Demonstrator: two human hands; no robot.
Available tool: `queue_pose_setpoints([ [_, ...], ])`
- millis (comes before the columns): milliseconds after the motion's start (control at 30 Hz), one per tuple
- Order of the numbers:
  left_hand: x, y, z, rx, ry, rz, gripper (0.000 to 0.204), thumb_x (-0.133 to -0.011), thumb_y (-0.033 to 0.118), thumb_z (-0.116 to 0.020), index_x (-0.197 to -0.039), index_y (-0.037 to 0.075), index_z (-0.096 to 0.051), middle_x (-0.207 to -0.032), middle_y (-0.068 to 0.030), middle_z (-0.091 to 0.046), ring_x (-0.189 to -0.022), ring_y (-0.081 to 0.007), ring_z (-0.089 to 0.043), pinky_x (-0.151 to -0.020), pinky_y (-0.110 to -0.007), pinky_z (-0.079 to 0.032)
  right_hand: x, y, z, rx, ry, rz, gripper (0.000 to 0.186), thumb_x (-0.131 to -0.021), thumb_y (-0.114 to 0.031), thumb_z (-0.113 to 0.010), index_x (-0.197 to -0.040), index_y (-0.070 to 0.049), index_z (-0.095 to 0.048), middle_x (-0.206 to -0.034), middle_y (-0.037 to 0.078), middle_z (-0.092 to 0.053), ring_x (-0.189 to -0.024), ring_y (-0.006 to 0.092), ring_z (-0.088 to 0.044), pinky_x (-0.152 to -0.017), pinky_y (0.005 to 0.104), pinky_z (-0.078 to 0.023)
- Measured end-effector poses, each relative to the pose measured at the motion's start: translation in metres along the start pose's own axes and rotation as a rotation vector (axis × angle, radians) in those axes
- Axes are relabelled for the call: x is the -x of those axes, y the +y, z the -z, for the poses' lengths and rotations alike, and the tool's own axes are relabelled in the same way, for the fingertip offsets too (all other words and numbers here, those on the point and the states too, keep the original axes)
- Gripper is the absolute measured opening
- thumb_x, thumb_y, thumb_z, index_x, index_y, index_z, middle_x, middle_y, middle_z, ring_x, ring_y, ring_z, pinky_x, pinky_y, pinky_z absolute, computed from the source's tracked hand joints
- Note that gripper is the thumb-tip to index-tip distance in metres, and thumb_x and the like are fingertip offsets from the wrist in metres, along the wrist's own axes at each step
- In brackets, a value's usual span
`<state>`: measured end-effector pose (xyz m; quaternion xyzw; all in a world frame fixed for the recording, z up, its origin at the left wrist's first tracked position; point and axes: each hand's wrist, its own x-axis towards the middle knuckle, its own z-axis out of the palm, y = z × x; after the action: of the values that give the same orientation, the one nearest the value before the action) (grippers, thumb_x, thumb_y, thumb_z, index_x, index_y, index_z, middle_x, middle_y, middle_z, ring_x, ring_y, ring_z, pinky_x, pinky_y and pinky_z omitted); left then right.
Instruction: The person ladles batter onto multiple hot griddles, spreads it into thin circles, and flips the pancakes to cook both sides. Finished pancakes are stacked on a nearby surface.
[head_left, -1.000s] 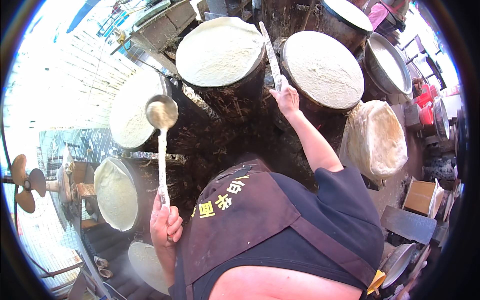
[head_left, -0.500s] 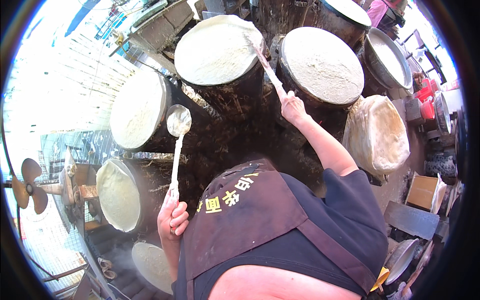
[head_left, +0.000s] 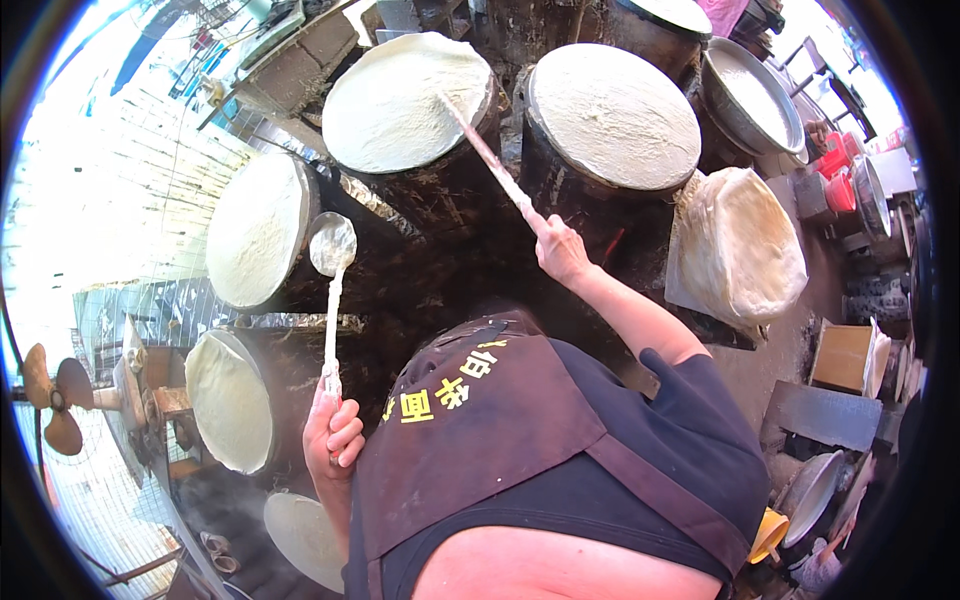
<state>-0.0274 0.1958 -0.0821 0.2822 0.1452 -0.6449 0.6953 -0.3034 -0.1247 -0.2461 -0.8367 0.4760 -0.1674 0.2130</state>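
Note:
My left hand [head_left: 332,432] is closed round the batter-coated handle of a ladle [head_left: 333,244], held upright with its round bowl at the top. The bowl hangs near the right edge of a round griddle [head_left: 258,232] spread with pale batter. My right hand [head_left: 562,250] grips a long, thin, batter-smeared stick [head_left: 485,153] reaching forward. Its far end touches the pale batter on the round griddle [head_left: 395,110] at the top middle; the shape of that end is not clear. To its right another round griddle [head_left: 615,115] carries a thick pale layer.
At left are a griddle with a lifting-edged sheet [head_left: 228,402], a steaming griddle [head_left: 305,540] and a fan [head_left: 58,392]. At right stand a wide metal basin of white batter [head_left: 752,95], a stack of pale round sheets [head_left: 745,245] and red containers [head_left: 838,165].
My view has shifted, so the griddles sit further left. The stick's end has moved from the griddle's right side nearer its middle. The ladle stays held up.

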Motion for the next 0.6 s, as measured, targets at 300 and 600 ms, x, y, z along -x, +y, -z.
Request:
queue_pose_setpoints([
  [300, 0.009, -0.012, -0.034, -0.521, 0.022, -0.182, 0.048, -0.102, 0.016, -0.036, -0.147, 0.02, -0.021, -0.065, -0.0011, -0.036, -0.04, -0.0052, -0.032, -0.029, -0.021, -0.033, -0.09, -0.008, -0.003, 0.069, 0.115, -0.027, 0.057, -0.081, -0.003, -0.05, -0.134, -0.023, -0.049, -0.082, 0.021, -0.057, -0.076, 0.0387, -0.062, -0.067, 0.0472, -0.051],
  [600, -0.006, 0.0, -0.011, -0.278, -0.019, 0.084, 0.038, -0.103, 0.017, -0.034, -0.14, 0.02, -0.029, -0.065, -0.0007, -0.036, -0.041, -0.0046, -0.03, -0.029, -0.021, -0.033, 0.008, -0.028, -0.026, -0.491, 0.139, 0.182, 0.055, -0.082, 0.0, -0.052, -0.135, -0.018, -0.048, -0.1, 0.019, -0.063, -0.091, 0.0363, -0.062, -0.08, 0.0406, -0.051],
])
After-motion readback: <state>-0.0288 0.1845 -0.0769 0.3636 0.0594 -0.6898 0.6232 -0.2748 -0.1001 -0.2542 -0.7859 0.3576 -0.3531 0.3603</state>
